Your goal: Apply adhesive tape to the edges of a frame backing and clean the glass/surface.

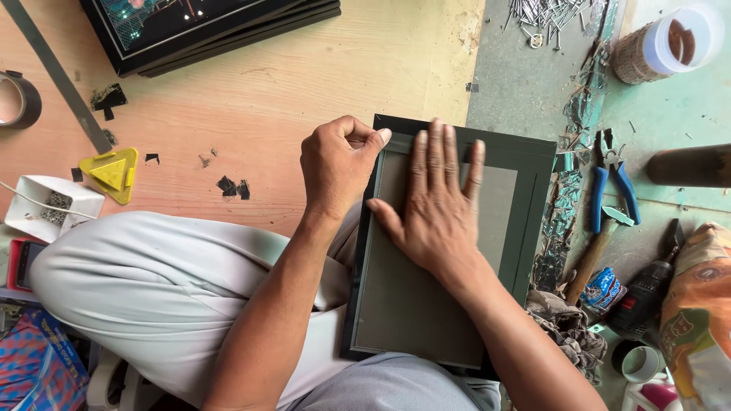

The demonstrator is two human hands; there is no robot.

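A dark picture frame [533,198] lies face down across my lap and the wooden board, its grey backing board [403,304] showing. My right hand [435,205] lies flat on the backing, fingers spread toward the frame's top edge. My left hand [335,164] is closed at the frame's top left corner, its thumb and fingers pinching the frame's edge there. Whether something small sits between those fingers cannot be told.
Stacked black frames [205,30] lie at the top left, beside a tape roll [17,99] and a yellow triangular tool [113,173]. Blue-handled pliers [613,183], loose nails [548,15], a plastic jar [666,46], a hammer handle [590,255] and rags [567,327] sit right.
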